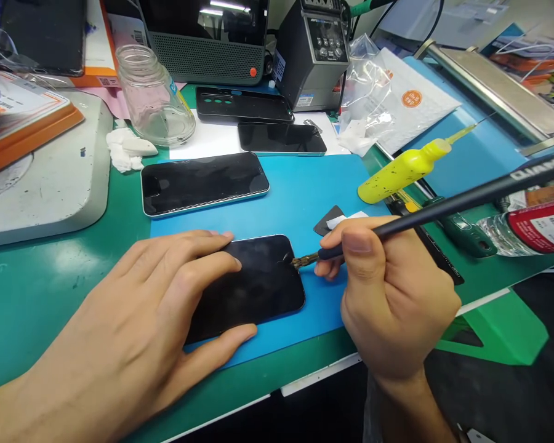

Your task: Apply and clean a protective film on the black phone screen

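Flat black glass-faced phone (253,286) on blue mat (305,191) – thin, rigid, slick, likely fragile; best pinned flat. Left hand (138,320) pressing it down, fingers spread; right hand (392,289) pinching long black brush (443,209), bristles touching screen's edge.

Left hand (166,289) at lower left of the frame, palm down, fingers spread flat and pointing right, thumb stretched along the lower edge, forearm entering from the bottom left corner, right hand (388,289) at lower centre-right, fingers curled in a pen-like grip, wrist rising from the bottom edge
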Action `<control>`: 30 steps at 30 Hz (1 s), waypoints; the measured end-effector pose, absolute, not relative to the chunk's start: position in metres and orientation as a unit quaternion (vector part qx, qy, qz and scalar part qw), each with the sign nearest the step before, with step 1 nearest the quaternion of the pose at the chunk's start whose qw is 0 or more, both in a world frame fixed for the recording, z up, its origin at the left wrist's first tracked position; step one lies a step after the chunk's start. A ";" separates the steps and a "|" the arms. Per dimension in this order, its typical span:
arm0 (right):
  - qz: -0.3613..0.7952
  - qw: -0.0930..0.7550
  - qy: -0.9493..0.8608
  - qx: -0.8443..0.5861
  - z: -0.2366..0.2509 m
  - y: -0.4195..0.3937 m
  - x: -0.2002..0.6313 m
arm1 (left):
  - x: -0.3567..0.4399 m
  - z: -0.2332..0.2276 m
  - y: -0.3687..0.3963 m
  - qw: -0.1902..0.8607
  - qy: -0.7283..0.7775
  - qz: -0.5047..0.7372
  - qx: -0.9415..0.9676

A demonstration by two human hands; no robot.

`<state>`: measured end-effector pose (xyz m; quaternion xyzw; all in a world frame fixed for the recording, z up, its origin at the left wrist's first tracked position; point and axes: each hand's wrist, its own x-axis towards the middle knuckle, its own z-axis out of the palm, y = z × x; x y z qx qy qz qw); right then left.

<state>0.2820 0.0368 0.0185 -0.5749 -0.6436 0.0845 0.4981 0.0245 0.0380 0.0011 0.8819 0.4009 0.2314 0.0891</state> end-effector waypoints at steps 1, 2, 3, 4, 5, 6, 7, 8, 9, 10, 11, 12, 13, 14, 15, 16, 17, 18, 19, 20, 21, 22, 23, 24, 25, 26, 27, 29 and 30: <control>0.083 0.495 -0.640 -0.583 0.019 0.037 0.282 | 0.024 0.001 0.038 0.090 0.402 0.232 0.881; 0.082 0.493 -0.638 -0.587 0.019 0.037 0.282 | 0.024 0.001 0.038 0.091 0.402 0.232 0.881; 0.082 0.492 -0.637 -0.587 0.019 0.037 0.282 | 0.025 0.001 0.038 0.091 0.403 0.232 0.880; 0.082 0.494 -0.639 -0.583 0.019 0.038 0.282 | 0.025 0.002 0.038 0.092 0.404 0.232 0.880; 0.083 0.497 -0.642 -0.578 0.019 0.038 0.282 | 0.025 0.002 0.038 0.092 0.403 0.231 0.881; 0.086 0.499 -0.643 -0.574 0.019 0.038 0.283 | 0.026 0.002 0.038 0.092 0.402 0.230 0.882; 0.088 0.500 -0.645 -0.572 0.019 0.039 0.283 | 0.026 0.003 0.038 0.092 0.400 0.228 0.883; 0.088 0.501 -0.645 -0.570 0.019 0.039 0.283 | 0.026 0.003 0.038 0.092 0.398 0.227 0.884; 0.087 0.500 -0.645 -0.572 0.020 0.039 0.284 | 0.026 0.002 0.038 0.092 0.397 0.226 0.885; 0.087 0.497 -0.645 -0.574 0.020 0.038 0.283 | 0.026 0.002 0.038 0.092 0.396 0.226 0.885; 0.087 0.494 -0.645 -0.577 0.020 0.038 0.283 | 0.026 0.001 0.038 0.093 0.395 0.225 0.886; 0.085 0.492 -0.646 -0.577 0.020 0.038 0.283 | 0.026 0.001 0.038 0.092 0.395 0.226 0.886; 0.083 0.491 -0.649 -0.575 0.020 0.038 0.283 | 0.025 0.000 0.038 0.090 0.394 0.227 0.886; 0.081 0.489 -0.652 -0.573 0.020 0.038 0.283 | 0.025 0.000 0.038 0.089 0.393 0.227 0.887; 0.076 0.490 -0.655 -0.570 0.021 0.038 0.282 | 0.025 -0.001 0.038 0.088 0.393 0.226 0.887; 0.073 0.489 -0.658 -0.568 0.021 0.039 0.283 | 0.024 -0.001 0.038 0.087 0.394 0.225 0.887; 0.071 0.486 -0.661 -0.568 0.021 0.039 0.283 | 0.024 -0.002 0.038 0.086 0.395 0.224 0.887; 0.072 0.482 -0.664 -0.567 0.021 0.039 0.283 | 0.023 -0.002 0.038 0.085 0.393 0.225 0.888; 0.075 0.480 -0.667 -0.565 0.022 0.039 0.283 | 0.023 -0.002 0.039 0.086 0.391 0.224 0.889; 0.076 0.482 -0.670 -0.560 0.022 0.039 0.284 | 0.022 -0.003 0.039 0.084 0.387 0.224 0.891; 0.078 0.485 -0.671 -0.555 0.022 0.039 0.284 | 0.021 -0.003 0.040 0.082 0.382 0.226 0.892; 0.081 0.489 -0.671 -0.551 0.022 0.039 0.284 | 0.020 -0.004 0.040 0.082 0.380 0.227 0.893; 0.083 0.493 -0.670 -0.548 0.022 0.039 0.284 | 0.019 -0.004 0.041 0.083 0.380 0.227 0.893; 0.087 0.493 -0.669 -0.550 0.022 0.039 0.285 | 0.019 -0.005 0.041 0.083 0.381 0.228 0.892; 0.092 0.489 -0.667 -0.554 0.022 0.039 0.285 | 0.018 -0.005 0.040 0.083 0.383 0.231 0.891; 0.099 0.484 -0.666 -0.558 0.022 0.039 0.286 | 0.017 -0.006 0.040 0.083 0.385 0.232 0.889; 0.105 0.482 -0.666 -0.559 0.022 0.038 0.286 | 0.017 -0.006 0.040 0.083 0.389 0.231 0.888; 0.113 0.485 -0.669 -0.552 0.022 0.038 0.288 | 0.018 -0.006 0.038 0.080 0.392 0.231 0.887; 0.113 0.488 -0.673 -0.545 0.022 0.038 0.289 | 0.018 -0.006 0.038 0.078 0.391 0.233 0.887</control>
